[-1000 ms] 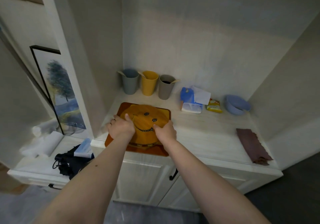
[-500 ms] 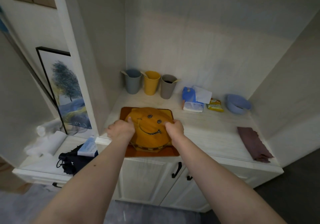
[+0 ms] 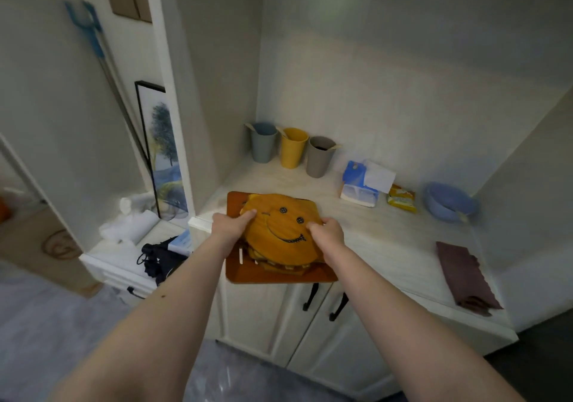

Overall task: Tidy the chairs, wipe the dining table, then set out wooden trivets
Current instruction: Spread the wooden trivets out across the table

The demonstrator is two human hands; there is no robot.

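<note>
On the pale counter (image 3: 387, 240), a stack of round wooden trivets (image 3: 280, 234), smiley carving uppermost and tilted toward the right, is gripped at its edges by the left hand (image 3: 231, 226) and right hand (image 3: 327, 231). It sits on a rounded reddish-brown board (image 3: 279, 274) overhanging the near edge; bare counter lies to the right.

Pale wood-grain countertop (image 3: 387, 240) in a white alcove, over cabinet doors with dark handles. Directly on it stood three cups along the back wall: grey-blue (image 3: 263, 142), yellow (image 3: 293, 147), grey (image 3: 320, 156). To their right were a blue tissue pack (image 3: 359, 184), a yellow snack packet (image 3: 401, 198) and a blue bowl (image 3: 448, 202). A brown cloth (image 3: 465, 277) lay at the right front edge. A reddish-brown board (image 3: 235, 274) overhung the front edge.
</note>
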